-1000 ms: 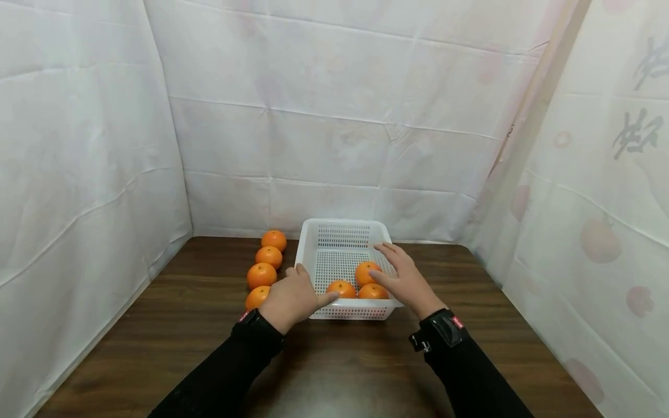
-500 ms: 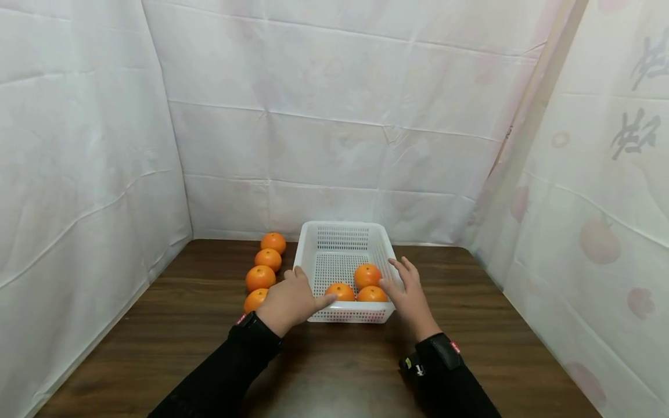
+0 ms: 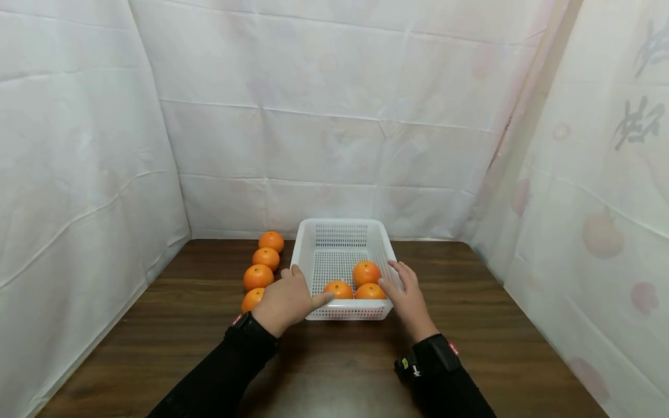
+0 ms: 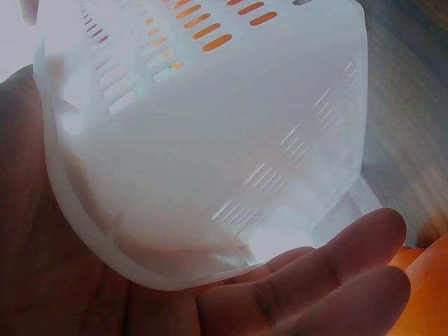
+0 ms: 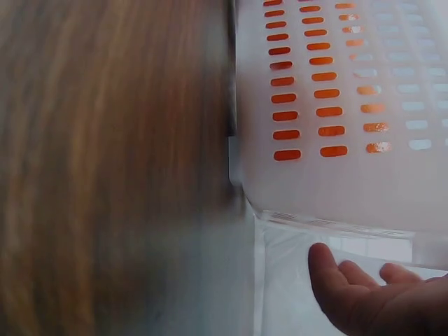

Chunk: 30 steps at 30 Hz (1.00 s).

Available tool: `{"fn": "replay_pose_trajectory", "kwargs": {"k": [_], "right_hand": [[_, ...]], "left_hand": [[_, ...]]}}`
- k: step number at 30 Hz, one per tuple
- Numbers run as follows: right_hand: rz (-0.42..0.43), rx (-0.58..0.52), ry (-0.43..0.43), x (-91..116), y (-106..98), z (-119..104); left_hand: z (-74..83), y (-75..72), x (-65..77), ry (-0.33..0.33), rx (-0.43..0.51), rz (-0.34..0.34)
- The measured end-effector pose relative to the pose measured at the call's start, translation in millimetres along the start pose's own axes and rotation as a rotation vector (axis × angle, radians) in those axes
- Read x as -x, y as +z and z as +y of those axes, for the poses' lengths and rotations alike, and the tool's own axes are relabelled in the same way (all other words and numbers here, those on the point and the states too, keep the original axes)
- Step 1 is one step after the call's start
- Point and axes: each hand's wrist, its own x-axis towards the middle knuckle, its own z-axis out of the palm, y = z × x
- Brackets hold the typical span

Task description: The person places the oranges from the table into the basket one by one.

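This looks to me like a makeshift curtained booth, with creased, pale printed cloth [image 3: 313, 139] hanging round three sides of a dark wood-grain table [image 3: 334, 371].

Dark wood-grain table [image 3: 334, 366] | white perforated basket [image 3: 345, 314] | four oranges [image 3: 258, 277] in a row (nearest partly hidden)

The surface [image 3: 502, 348] is a dark brown wood-grained top with visible streaking and a rounded far right corner. A pale, creased fabric sheet [image 3: 324, 133] hangs behind it, marked by horizontal fold lines. A whitish wrinkled drape [image 3: 83, 157] stands on the left. The white right-hand curtain [image 3: 569, 186] bears grey brush-style characters [image 3: 639, 123] and faded pink fruit prints [image 3: 603, 235].
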Motion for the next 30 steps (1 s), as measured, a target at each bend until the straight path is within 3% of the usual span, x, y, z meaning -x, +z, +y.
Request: {"fn": "replay_pose_trajectory", "kwargs": {"k": [8,21,25,30], "right_hand": [[-0.041,0.021,0.091,1,-3,-4],[-0.112,-0.045,0.109,-5,-8,-3],[-0.123,-0.056,0.130,-4,-9,-1],[-0.120,-0.049,0.142,-1,-9,-2]], "left_hand": [[-0.6,-1.7,2.2,0.001,0.037,0.037],[-4.3,-6.1,-3.5,-0.038,0.034,-0.020],[-10.1,-11.1,-6.9,-0.001,0.023,-0.044],[-28.9,-27.9,-13.9,0.059,0.068,-0.041]]}}
